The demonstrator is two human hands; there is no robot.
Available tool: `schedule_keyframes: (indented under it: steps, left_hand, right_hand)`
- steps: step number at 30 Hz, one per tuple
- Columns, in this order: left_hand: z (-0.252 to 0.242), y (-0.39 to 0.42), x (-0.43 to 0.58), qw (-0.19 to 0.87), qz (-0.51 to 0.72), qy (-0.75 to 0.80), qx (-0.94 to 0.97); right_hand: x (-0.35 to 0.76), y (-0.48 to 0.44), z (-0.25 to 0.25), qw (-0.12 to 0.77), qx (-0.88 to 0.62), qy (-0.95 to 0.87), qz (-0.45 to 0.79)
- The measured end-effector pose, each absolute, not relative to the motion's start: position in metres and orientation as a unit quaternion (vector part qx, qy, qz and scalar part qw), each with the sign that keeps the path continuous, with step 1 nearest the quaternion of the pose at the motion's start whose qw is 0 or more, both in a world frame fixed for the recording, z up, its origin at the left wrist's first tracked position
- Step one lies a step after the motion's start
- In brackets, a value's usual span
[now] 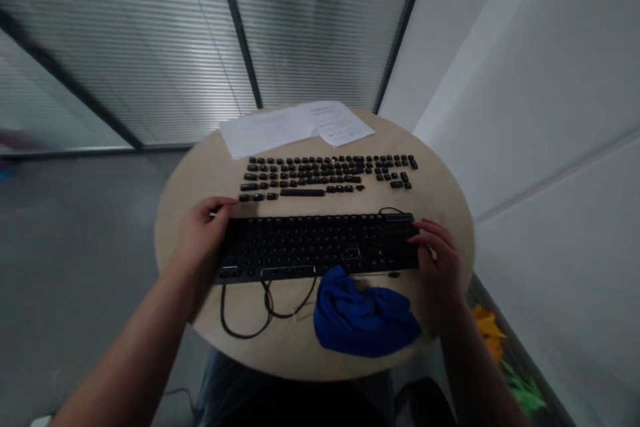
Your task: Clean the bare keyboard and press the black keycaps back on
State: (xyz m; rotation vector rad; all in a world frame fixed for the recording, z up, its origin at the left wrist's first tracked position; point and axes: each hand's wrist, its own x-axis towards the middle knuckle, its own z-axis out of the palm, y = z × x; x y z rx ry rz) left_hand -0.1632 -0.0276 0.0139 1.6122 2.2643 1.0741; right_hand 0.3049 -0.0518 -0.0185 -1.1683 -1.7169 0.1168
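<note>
A black keyboard [295, 243] with its keycaps off lies across the round table. At its left end is my left hand [205, 227], closed about the upper left corner, the fingertips close to a loose keycap [243, 197]. My right hand [440, 257] grips the right end, fingers bent over the top edge; its underside is hidden. Beyond the keyboard, loose black keycaps [305, 180] are laid out in rows like a keyboard, with the long spacebar [302, 193] in the nearest row. A crumpled blue cloth [363, 317] touches the keyboard's near edge.
White paper sheets [273, 130] lie at the far side of the round wooden table [190, 177]. A black cable [245, 335] loops near the front edge. Glass panels with blinds [320, 33] stand behind, a white wall [550, 167] at the right. Orange flowers [489, 332] are below right.
</note>
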Motion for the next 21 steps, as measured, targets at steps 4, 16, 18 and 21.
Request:
schedule_keyframes:
  steps: [4, 16, 18, 21]
  left_hand:
    - [0.045, -0.018, -0.182, 0.054, 0.426, 0.717, 0.549]
    - [0.028, 0.112, -0.224, 0.09, 0.373, 0.687, 0.617]
    - [0.012, 0.119, -0.228, 0.109, 0.351, 0.681, 0.634]
    - [-0.003, 0.127, -0.232, 0.13, 0.327, 0.675, 0.649]
  right_hand:
    - [0.315, -0.044, -0.011, 0.493, -0.519, -0.698, 0.029]
    - [0.336, 0.051, -0.012, 0.563, -0.661, -0.496, 0.033]
    - [0.347, 0.053, -0.026, 0.549, -0.683, -0.483, 0.011]
    - [0.363, 0.052, -0.04, 0.554, -0.703, -0.446, -0.001]
